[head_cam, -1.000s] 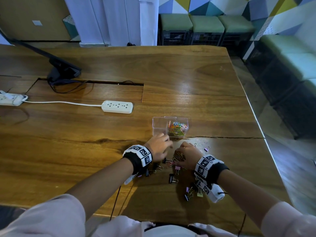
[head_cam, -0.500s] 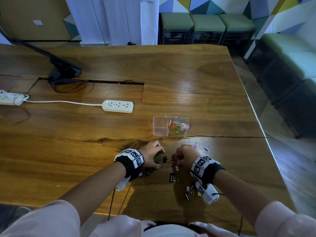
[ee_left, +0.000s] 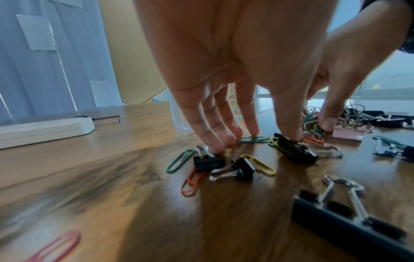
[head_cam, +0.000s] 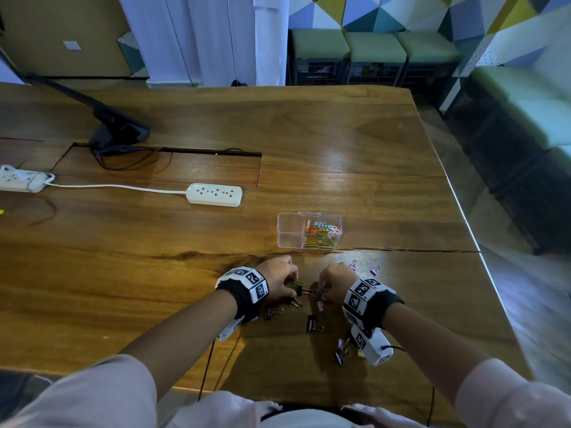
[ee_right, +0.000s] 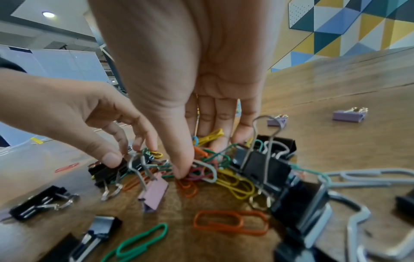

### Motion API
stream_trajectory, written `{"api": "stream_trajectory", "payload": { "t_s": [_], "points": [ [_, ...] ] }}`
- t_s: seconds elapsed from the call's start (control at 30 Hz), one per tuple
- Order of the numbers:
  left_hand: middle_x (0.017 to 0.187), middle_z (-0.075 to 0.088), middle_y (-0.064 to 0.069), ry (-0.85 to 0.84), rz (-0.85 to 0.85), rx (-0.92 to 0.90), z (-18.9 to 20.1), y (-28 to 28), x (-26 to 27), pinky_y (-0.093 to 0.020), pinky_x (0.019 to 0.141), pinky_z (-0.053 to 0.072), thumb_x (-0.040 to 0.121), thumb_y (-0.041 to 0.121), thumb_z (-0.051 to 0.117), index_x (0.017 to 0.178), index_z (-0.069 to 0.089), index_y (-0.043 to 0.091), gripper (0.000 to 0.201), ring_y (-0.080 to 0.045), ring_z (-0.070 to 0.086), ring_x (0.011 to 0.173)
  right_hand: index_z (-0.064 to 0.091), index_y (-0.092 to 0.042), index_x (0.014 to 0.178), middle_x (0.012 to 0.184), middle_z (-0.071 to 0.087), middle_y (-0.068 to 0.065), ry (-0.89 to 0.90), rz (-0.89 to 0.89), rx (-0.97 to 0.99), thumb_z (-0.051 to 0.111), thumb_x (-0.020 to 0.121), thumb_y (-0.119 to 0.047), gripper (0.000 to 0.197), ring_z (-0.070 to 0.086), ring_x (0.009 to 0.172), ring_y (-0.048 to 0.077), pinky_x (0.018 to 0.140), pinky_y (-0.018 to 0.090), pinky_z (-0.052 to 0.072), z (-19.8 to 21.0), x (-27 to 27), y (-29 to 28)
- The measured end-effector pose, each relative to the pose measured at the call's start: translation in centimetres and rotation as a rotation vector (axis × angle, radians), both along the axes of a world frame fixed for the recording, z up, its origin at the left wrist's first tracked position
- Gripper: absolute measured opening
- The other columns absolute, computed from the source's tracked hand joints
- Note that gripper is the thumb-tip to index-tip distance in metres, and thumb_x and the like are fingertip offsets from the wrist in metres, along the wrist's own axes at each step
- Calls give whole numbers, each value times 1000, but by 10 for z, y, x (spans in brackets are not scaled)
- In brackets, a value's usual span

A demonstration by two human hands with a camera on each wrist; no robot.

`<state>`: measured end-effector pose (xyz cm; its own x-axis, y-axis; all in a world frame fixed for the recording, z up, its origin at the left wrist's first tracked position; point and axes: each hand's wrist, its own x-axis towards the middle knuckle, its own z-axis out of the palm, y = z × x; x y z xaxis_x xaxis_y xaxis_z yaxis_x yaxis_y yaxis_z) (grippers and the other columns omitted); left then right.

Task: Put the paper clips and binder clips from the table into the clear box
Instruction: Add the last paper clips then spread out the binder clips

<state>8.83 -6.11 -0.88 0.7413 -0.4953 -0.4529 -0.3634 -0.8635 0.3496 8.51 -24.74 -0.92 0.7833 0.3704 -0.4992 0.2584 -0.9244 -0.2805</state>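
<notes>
The clear box (head_cam: pixel 309 231) stands on the wooden table (head_cam: pixel 370 143) with coloured paper clips in its right half. Just in front of it lies a heap of paper clips (ee_right: pixel 226 175) and black binder clips (ee_right: pixel 264 166). My left hand (head_cam: pixel 292 287) reaches down on the heap's left side. Its thumb and fingertips (ee_left: pixel 215 147) close around small black binder clips (ee_left: pixel 293 150). My right hand (head_cam: pixel 321 290) pinches a tangle of paper clips between thumb and fingers (ee_right: pixel 199 156). Loose binder clips (head_cam: pixel 312 323) lie nearer me, and two purple ones (head_cam: pixel 374 270) to the right.
A white power strip (head_cam: pixel 214 194) lies left of the box, its cord running to another strip (head_cam: pixel 18 180). A black monitor stand (head_cam: pixel 117 128) is at the back left. The table's right edge (head_cam: pixel 463 211) runs close to the box.
My left hand has drawn back from beside the box to the heap and closed on clips. My right hand has stayed at the heap, working its fingers into the paper clips.
</notes>
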Motion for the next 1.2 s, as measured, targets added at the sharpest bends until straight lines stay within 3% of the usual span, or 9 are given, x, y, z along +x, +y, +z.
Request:
{"api": "stream_trajectory", "payload": {
  "t_s": [0.2, 0.3, 0.4, 0.57, 0.73, 0.87, 0.93, 1.07, 1.2],
  "points": [
    [121, 45, -2, 56, -6, 0, 2, 2, -1, -29, 91, 48, 77, 18, 73, 124, 53, 19, 51, -17, 48, 111, 69, -13, 102, 111, 66, 2, 10, -25, 8, 68, 81, -17, 21, 61, 101, 15, 86, 24, 51, 0, 3, -6],
    [122, 43, 0, 96, 19, 2, 4, 3, 0, -30, 91, 48, 73, 19, 76, 128, 50, 20, 60, -16, 46, 112, 68, -15, 106, 114, 64, 1, 24, -31, 6, 66, 83, -19, 23, 59, 104, 15, 85, 21, 48, 3, 5, -8],
    [123, 45, -1, 66, 27, 0, 4, 0, -1, -31, 91, 48, 77, 24, 73, 127, 51, 20, 54, -16, 47, 112, 66, -16, 109, 115, 63, 0, 53, -65, 33, 65, 84, -21, 26, 58, 106, 15, 89, 23, 49, 10, 10, -10],
    [119, 47, -3, -10, -26, -11, 1, -2, -3, -29, 89, 44, 81, 21, 70, 122, 53, 16, 45, -18, 49, 109, 70, -20, 98, 94, 62, -9, 82, -144, 180, 69, 80, -23, 18, 60, 91, 9, 74, 15, 46, 20, 23, -19],
    [117, 52, -6, -14, 17, -9, -2, -4, -2, -33, 93, 45, 89, 18, 62, 115, 56, 15, 27, -22, 52, 110, 70, -21, 86, 99, 69, -1, 80, -400, 391, 78, 71, -23, 17, 63, 95, 12, 89, 31, 51, 28, 32, -26],
    [116, 54, -8, -19, 74, 7, -4, -10, -3, -32, 91, 43, 90, 14, 59, 108, 60, 12, 19, -24, 53, 109, 68, -8, 100, 99, 69, 3, 98, -494, 598, 75, 74, -15, 28, 65, 88, 12, 67, 13, 48, 45, 37, -28],
    [116, 54, -8, -47, 95, 3, -5, -13, -3, -31, 90, 43, 89, 10, 56, 106, 61, 11, 17, -24, 53, 109, 68, -8, 98, 98, 71, 6, 67, -533, 655, 75, 74, -14, 26, 67, 83, 12, 67, 14, 51, 52, 45, -28],
    [112, 54, -8, -92, 95, -12, -6, -18, -8, -30, 83, 43, 91, 20, 54, 104, 60, 8, 18, -25, 54, 105, 68, -17, 87, 92, 71, 2, -86, -565, 601, 76, 72, -17, 17, 67, 83, 11, 83, 28, 55, 61, 65, -26],
    [113, 52, -8, -94, 54, 22, -5, -19, -10, -30, 81, 43, 89, 32, 60, 105, 58, 8, 30, -24, 53, 104, 69, -17, 88, 93, 70, 0, -227, -503, 478, 77, 73, -19, 17, 63, 82, 9, 75, 19, 50, 72, 80, -19]
  ]
}}
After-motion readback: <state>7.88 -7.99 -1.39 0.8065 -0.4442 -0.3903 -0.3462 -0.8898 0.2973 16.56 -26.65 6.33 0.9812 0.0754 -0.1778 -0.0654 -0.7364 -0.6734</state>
